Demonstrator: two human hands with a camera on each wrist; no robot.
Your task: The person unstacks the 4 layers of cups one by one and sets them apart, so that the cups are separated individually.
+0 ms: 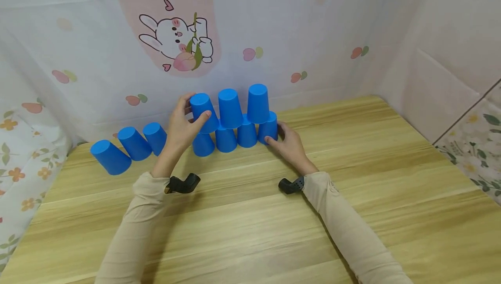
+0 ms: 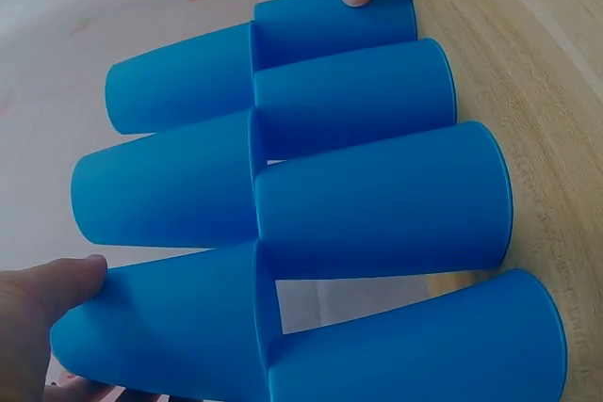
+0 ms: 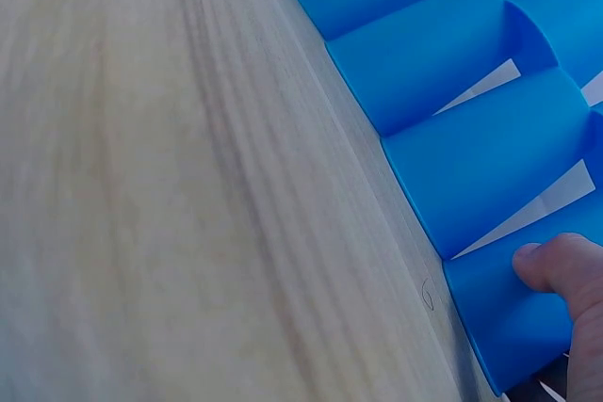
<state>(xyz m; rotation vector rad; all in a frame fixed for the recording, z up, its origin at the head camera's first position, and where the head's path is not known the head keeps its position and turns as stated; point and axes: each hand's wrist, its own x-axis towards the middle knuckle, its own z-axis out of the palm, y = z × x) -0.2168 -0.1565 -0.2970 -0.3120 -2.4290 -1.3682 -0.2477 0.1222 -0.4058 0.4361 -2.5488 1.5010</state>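
Note:
Several blue plastic cups stand upside down in a bottom row, with three more blue cups set over their joins as a second row. My left hand (image 1: 181, 128) holds the left upper cup (image 1: 204, 112), thumb on its near side and fingers behind. That upper cup (image 2: 179, 327) rests its rim across the lower cups in the left wrist view. At the right end, my right hand (image 1: 290, 147) grips the last bottom cup (image 1: 268, 127), its thumb (image 3: 542, 265) against the near wall. The middle upper cup (image 1: 230, 109) and right upper cup (image 1: 258, 103) stand untouched.
Three more blue cups stand upside down left of the stack: one at the front (image 1: 111, 158), a middle one (image 1: 134, 144) and one (image 1: 154, 136) partly behind my left wrist. The wooden table (image 1: 250, 223) meets a patterned cloth (image 1: 313, 36) close behind the stack.

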